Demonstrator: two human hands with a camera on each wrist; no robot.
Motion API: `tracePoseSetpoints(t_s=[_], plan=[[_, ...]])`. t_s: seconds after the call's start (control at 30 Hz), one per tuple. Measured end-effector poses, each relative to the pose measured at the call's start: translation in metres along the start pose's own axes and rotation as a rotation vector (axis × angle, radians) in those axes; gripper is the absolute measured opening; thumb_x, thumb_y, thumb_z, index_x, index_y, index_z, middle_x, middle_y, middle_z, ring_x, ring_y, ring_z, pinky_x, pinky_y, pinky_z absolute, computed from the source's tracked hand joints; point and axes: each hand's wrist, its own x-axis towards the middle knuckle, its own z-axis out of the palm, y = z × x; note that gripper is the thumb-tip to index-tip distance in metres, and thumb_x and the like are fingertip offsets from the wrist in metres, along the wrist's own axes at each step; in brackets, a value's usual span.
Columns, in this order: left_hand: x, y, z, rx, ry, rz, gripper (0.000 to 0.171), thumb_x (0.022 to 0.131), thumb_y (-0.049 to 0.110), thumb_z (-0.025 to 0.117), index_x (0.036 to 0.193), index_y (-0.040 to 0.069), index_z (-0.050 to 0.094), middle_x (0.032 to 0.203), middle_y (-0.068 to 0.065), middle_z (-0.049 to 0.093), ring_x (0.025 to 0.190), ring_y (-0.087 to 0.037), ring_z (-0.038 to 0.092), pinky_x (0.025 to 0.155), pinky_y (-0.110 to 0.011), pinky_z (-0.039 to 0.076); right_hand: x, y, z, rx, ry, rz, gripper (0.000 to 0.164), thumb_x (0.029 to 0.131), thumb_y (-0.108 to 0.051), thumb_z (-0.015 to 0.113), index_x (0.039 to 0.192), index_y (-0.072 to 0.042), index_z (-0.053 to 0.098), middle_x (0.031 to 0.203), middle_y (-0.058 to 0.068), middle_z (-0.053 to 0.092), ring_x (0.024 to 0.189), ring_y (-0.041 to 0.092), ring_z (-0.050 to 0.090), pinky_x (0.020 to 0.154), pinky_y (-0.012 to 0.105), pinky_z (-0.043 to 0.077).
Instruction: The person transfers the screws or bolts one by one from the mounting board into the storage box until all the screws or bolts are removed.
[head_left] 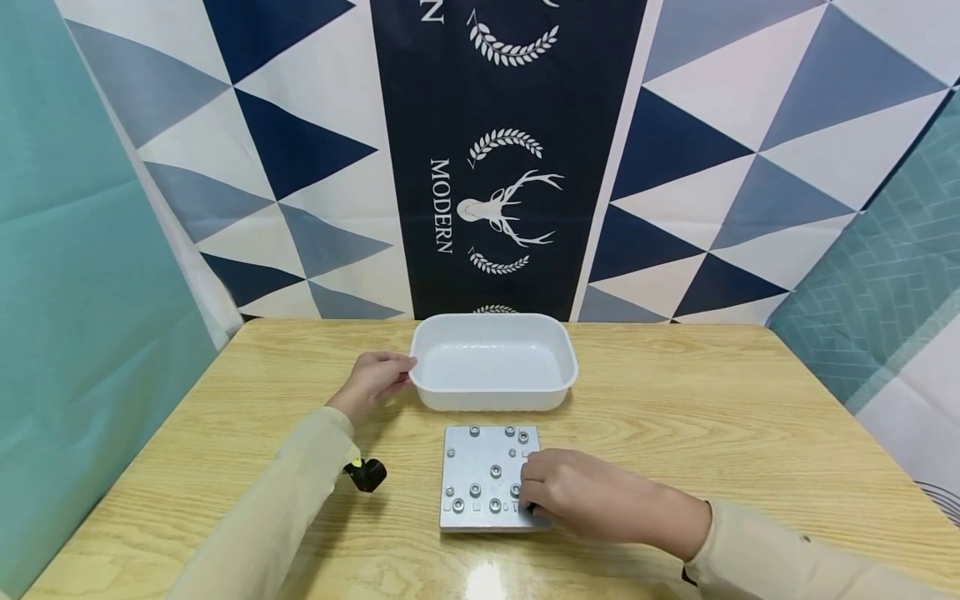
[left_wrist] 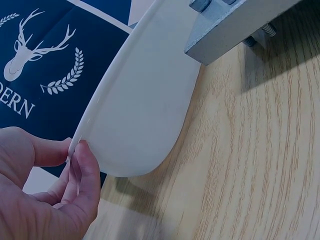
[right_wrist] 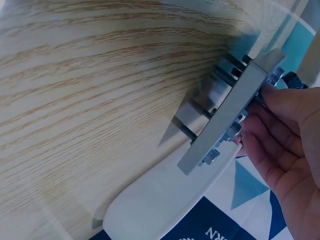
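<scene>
A cloth-screened work nook, wood-grain bench (head_left: 690, 408) before a stag-and-triangle backdrop (head_left: 517, 192), teal sheet (head_left: 82, 283) at left

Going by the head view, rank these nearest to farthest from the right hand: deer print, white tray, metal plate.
1. Metal plate: partly under the right hand, extending left.
2. White tray: beyond the plate, leftward.
3. Deer print: on the backdrop behind the tray.

The right hand (right_wrist: 295, 165) pinches a bolt (right_wrist: 257, 99) on a metal plate (right_wrist: 225, 117) — threaded ends (right_wrist: 185, 129) jut from its other face above the wooden tabletop (right_wrist: 75, 110). A white tray (right_wrist: 155, 200) stands near the tabletop's edge — patterned cloth (right_wrist: 252, 185) beyond.
</scene>
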Motion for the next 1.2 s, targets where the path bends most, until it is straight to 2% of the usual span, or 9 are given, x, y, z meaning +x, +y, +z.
tracePoseSetpoints(t_s=[0.2, 0.43, 0.8, 0.97, 1.2], plan=[[0.0005, -0.0008, 0.0003, 0.001, 0.005, -0.003, 0.032, 0.095, 0.015, 0.061, 0.121, -0.002, 0.058, 0.097, -0.006, 0.059, 0.079, -0.009, 0.06, 0.099, -0.031, 0.053, -0.0009, -0.0017, 0.0016, -0.063, -0.009, -0.003, 0.017, 0.076, -0.007, 0.073, 0.084, -0.018, 0.062, 0.078, -0.011, 0.055, 0.074, 0.004, 0.045, 0.07, 0.017, 0.044], [-0.0028, 0.0001, 0.0002, 0.012, 0.013, 0.007, 0.031, 0.095, 0.016, 0.06, 0.12, -0.002, 0.058, 0.099, -0.006, 0.058, 0.082, -0.009, 0.057, 0.094, -0.029, 0.054, -0.0005, -0.0004, 0.0041, -0.123, -0.016, -0.007, 0.015, 0.081, -0.018, 0.073, 0.084, -0.019, 0.058, 0.081, -0.011, 0.053, 0.08, 0.008, 0.045, 0.076, 0.023, 0.045], [-0.0052, -0.0002, 0.0008, 0.008, 0.006, -0.005, 0.031, 0.095, 0.018, 0.06, 0.12, -0.001, 0.058, 0.103, -0.008, 0.058, 0.086, -0.012, 0.058, 0.097, -0.03, 0.053, 0.0008, -0.0001, 0.0028, -0.119, -0.026, -0.008, 0.011, 0.085, -0.017, 0.07, 0.085, -0.017, 0.059, 0.081, -0.01, 0.055, 0.081, 0.009, 0.045, 0.078, 0.024, 0.047], [-0.0059, 0.0007, 0.0014, 0.005, 0.016, -0.011, 0.031, 0.095, 0.017, 0.06, 0.121, 0.0, 0.057, 0.105, -0.009, 0.058, 0.088, -0.014, 0.058, 0.099, -0.031, 0.053, 0.0014, 0.0005, 0.0001, -0.129, -0.022, -0.008, 0.011, 0.083, -0.015, 0.071, 0.087, -0.016, 0.061, 0.083, -0.009, 0.059, 0.082, 0.009, 0.048, 0.08, 0.024, 0.049], [-0.0046, 0.0009, 0.0021, 0.015, 0.024, -0.017, 0.031, 0.095, 0.017, 0.061, 0.12, 0.0, 0.058, 0.103, -0.009, 0.058, 0.086, -0.013, 0.058, 0.097, -0.03, 0.053, 0.0024, 0.0015, -0.0028, -0.089, -0.021, -0.006, 0.011, 0.083, -0.014, 0.07, 0.084, -0.017, 0.059, 0.08, -0.01, 0.057, 0.081, 0.008, 0.047, 0.079, 0.024, 0.048]])
